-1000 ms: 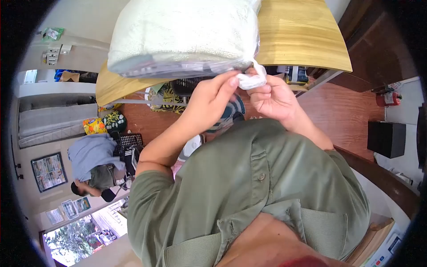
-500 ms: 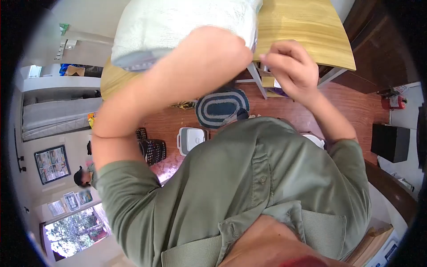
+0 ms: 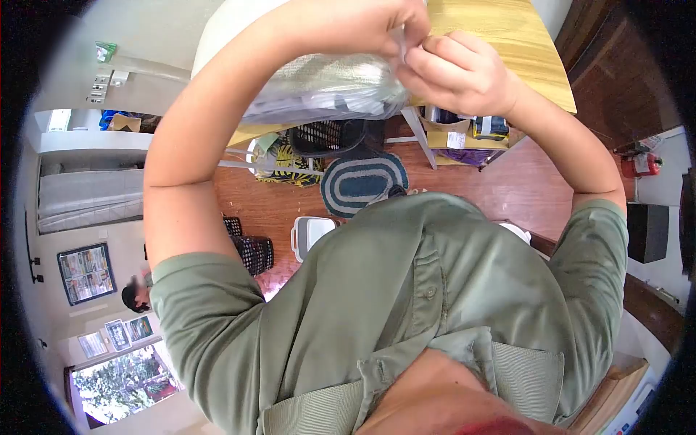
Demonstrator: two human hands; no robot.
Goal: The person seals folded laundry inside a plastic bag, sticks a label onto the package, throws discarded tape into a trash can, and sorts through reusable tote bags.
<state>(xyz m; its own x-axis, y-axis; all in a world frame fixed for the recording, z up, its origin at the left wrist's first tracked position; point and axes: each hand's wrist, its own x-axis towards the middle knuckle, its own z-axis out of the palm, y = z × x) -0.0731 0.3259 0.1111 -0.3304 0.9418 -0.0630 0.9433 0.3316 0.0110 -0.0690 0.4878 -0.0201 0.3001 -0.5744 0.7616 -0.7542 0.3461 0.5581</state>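
Though the left arm hides much of the plastic bag from me, left hand and right hand pinch its end, each grip narrow.

1 head-worn view, forward and down, close above the shirt

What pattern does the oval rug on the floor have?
The rug has concentric bands, dark teal and pale grey; the head view shows it.
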